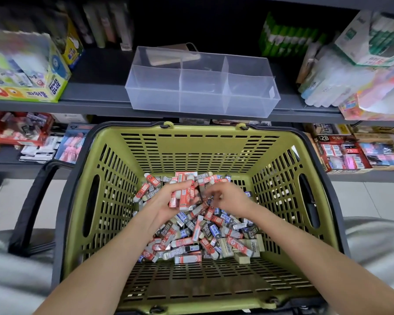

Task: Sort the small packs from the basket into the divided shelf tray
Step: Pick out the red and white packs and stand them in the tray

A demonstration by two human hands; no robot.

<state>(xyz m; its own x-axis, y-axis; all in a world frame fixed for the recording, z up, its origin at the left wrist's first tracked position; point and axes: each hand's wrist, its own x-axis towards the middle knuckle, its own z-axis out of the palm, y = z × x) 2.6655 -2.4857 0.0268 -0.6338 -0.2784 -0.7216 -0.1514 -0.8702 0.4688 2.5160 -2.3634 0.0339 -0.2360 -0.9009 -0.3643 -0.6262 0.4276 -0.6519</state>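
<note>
A green slatted basket [198, 144] sits in front of me with a heap of small packs [205, 235] in red, blue, black and beige sleeves. My left hand [168, 201] is inside it, palm up, gripping a bunch of red packs [184, 196]. My right hand [228, 196] hovers beside it over the heap, fingers curled and blurred; whether they pinch a pack I cannot tell. A clear divided tray [200, 103] stands on the shelf above the basket, its compartments bare.
The grey shelf [96, 103] also carries a glue box [32, 71] at the left and stacked stationery packs [341, 83] at the right. The lower shelf holds more boxed goods. The basket's black handle [30, 201] hangs down at the left.
</note>
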